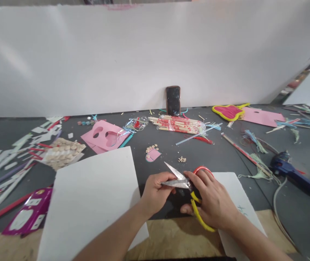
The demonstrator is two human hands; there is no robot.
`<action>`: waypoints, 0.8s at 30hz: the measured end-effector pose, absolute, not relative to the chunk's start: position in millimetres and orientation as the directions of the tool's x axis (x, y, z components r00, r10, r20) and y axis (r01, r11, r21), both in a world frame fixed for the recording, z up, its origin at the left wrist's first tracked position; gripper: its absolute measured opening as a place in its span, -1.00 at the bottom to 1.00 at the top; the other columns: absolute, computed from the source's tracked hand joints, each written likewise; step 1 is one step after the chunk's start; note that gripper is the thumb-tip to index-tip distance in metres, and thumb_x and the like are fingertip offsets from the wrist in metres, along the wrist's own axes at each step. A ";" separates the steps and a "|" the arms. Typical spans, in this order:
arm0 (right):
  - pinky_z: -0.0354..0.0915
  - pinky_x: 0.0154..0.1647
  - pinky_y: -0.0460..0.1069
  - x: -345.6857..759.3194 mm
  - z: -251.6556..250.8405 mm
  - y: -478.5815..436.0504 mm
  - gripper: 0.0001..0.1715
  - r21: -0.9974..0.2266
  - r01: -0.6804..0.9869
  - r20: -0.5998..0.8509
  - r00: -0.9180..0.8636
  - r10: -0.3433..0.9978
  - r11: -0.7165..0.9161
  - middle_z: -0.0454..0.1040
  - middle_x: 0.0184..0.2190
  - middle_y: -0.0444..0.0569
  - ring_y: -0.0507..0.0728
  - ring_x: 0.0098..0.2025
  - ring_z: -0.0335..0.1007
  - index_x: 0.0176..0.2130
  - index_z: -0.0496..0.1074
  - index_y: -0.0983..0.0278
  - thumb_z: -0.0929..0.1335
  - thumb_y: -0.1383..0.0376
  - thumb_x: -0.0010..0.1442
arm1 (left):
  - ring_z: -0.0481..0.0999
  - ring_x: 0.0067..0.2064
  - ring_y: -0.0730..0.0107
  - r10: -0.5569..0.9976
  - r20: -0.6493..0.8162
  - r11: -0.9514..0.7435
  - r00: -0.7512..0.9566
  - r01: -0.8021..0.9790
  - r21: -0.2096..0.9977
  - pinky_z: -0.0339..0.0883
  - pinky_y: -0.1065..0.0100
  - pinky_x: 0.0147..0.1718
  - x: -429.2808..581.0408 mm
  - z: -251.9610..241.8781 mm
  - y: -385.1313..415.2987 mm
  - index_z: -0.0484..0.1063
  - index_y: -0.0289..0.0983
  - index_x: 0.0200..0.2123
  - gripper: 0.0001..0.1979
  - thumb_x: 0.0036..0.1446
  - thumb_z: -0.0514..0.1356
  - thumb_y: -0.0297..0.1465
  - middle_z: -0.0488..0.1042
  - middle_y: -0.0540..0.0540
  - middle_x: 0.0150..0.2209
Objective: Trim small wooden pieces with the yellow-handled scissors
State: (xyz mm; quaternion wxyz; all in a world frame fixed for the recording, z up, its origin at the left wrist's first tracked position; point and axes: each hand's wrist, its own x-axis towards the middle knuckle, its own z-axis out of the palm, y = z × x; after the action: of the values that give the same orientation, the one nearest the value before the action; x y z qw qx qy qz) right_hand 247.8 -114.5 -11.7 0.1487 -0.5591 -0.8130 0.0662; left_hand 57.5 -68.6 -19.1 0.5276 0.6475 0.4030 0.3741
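Observation:
My right hand (212, 201) grips a pair of scissors (180, 180) by its yellow and red handles, and the blades stand apart, pointing left and up. My left hand (155, 192) is closed in a pinch right at the lower blade; what it holds is too small to see. Both hands hover over the dark table, between a large white sheet (89, 195) on the left and a smaller white sheet (233, 192) on the right.
A pink card with heart cut-outs (104, 136), a bundle of wooden sticks (178, 124), small beads (182, 159), a phone (173, 100) leaning on the white wall, a blue glue gun (291, 170) at right, paper strips (16, 152) and a purple packet (29, 215) at left.

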 end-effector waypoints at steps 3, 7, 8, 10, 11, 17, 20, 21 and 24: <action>0.34 -0.21 0.16 247.2 -13.5 -114.3 -0.13 -0.269 0.890 0.167 -0.334 0.928 0.369 0.34 -0.18 0.14 0.30 -0.13 0.29 0.12 0.22 0.29 0.34 -0.18 0.01 | 0.35 -0.53 0.53 0.907 0.063 -0.130 0.416 0.134 0.982 0.18 0.54 -0.50 55.7 -18.8 -67.8 0.47 -0.30 -0.52 -0.79 -0.07 0.06 -0.62 0.38 0.06 -0.62; 0.34 -0.24 0.12 248.9 -16.1 -112.3 -0.27 -0.279 0.872 0.189 -0.361 0.913 0.402 0.37 -0.22 0.13 0.25 -0.19 0.33 0.09 0.25 0.31 0.30 -0.10 0.11 | 0.34 -0.53 0.53 0.898 0.064 -0.144 0.435 0.155 0.977 0.17 0.53 -0.50 55.2 -18.5 -64.6 0.45 -0.30 -0.58 -0.80 -0.06 0.08 -0.60 0.38 0.05 -0.64; 0.34 -0.25 0.10 249.6 -16.6 -111.9 -0.31 -0.283 0.868 0.194 -0.364 0.911 0.407 0.38 -0.22 0.12 0.24 -0.21 0.34 0.09 0.25 0.31 0.29 -0.07 0.14 | 0.35 -0.53 0.52 0.897 0.061 -0.146 0.438 0.162 0.976 0.16 0.53 -0.50 55.4 -18.2 -64.1 0.44 -0.31 -0.58 -0.81 -0.06 0.08 -0.59 0.38 0.04 -0.64; 0.34 -0.29 0.08 251.2 -17.3 -111.7 -0.38 -0.288 0.865 0.198 -0.366 0.909 0.411 0.40 -0.23 0.12 0.22 -0.23 0.37 0.10 0.25 0.31 0.26 -0.02 0.19 | 0.35 -0.53 0.51 0.898 0.049 -0.138 0.438 0.174 0.975 0.17 0.52 -0.50 56.0 -17.6 -64.0 0.45 -0.30 -0.58 -0.82 -0.04 0.09 -0.57 0.38 0.04 -0.64; 0.34 -0.31 0.07 252.0 -17.4 -111.8 -0.40 -0.286 0.866 0.196 -0.366 0.910 0.410 0.42 -0.24 0.11 0.22 -0.24 0.38 0.09 0.26 0.30 0.25 -0.01 0.21 | 0.35 -0.53 0.51 0.899 0.038 -0.128 0.437 0.178 0.976 0.17 0.52 -0.50 56.4 -17.2 -64.5 0.46 -0.30 -0.57 -0.82 -0.02 0.10 -0.55 0.39 0.04 -0.64; 0.34 -0.41 0.06 255.0 -16.2 -114.8 -0.46 -0.274 0.873 0.196 -0.360 0.912 0.403 0.45 -0.29 0.08 0.22 -0.31 0.42 0.05 0.31 0.28 0.21 -0.01 0.23 | 0.38 -0.54 0.50 0.902 -0.035 -0.032 0.431 0.147 0.989 0.23 0.52 -0.51 59.7 -19.0 -68.2 0.50 -0.30 -0.47 -0.84 0.06 0.14 -0.43 0.42 0.03 -0.60; 0.33 -0.38 0.04 255.1 -17.4 -114.3 -0.47 -0.280 0.877 0.196 -0.346 0.917 0.391 0.45 -0.27 0.08 0.21 -0.29 0.41 0.07 0.29 0.27 0.23 0.01 0.23 | 0.40 -0.51 0.49 0.904 -0.033 -0.016 0.427 0.110 0.994 0.26 0.51 -0.49 60.8 -22.2 -68.5 0.51 -0.30 -0.42 -0.87 0.05 0.18 -0.39 0.43 0.02 -0.57; 0.33 -0.36 0.04 254.8 -17.7 -113.7 -0.46 -0.279 0.879 0.196 -0.341 0.919 0.386 0.44 -0.26 0.09 0.20 -0.28 0.41 0.08 0.27 0.26 0.24 0.02 0.22 | 0.40 -0.50 0.48 0.908 -0.034 -0.008 0.417 0.099 0.995 0.28 0.50 -0.48 60.9 -23.1 -68.5 0.51 -0.30 -0.41 -0.88 0.04 0.19 -0.39 0.44 0.01 -0.55; 0.32 -0.34 0.04 253.5 -17.0 -112.4 -0.40 -0.263 0.889 0.189 -0.332 0.924 0.374 0.42 -0.24 0.09 0.20 -0.26 0.39 0.09 0.25 0.25 0.28 -0.01 0.17 | 0.41 -0.52 0.49 0.925 -0.035 0.000 0.379 0.092 0.996 0.29 0.51 -0.48 60.6 -23.9 -68.6 0.51 -0.31 -0.41 -0.90 0.00 0.17 -0.48 0.43 0.03 -0.57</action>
State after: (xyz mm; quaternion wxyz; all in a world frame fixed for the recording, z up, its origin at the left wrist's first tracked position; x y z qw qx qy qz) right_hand 253.5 -112.4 -17.0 0.1545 -0.5567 -0.8143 0.0558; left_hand 60.6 -68.6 -23.9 0.5686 0.6049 0.4204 0.3661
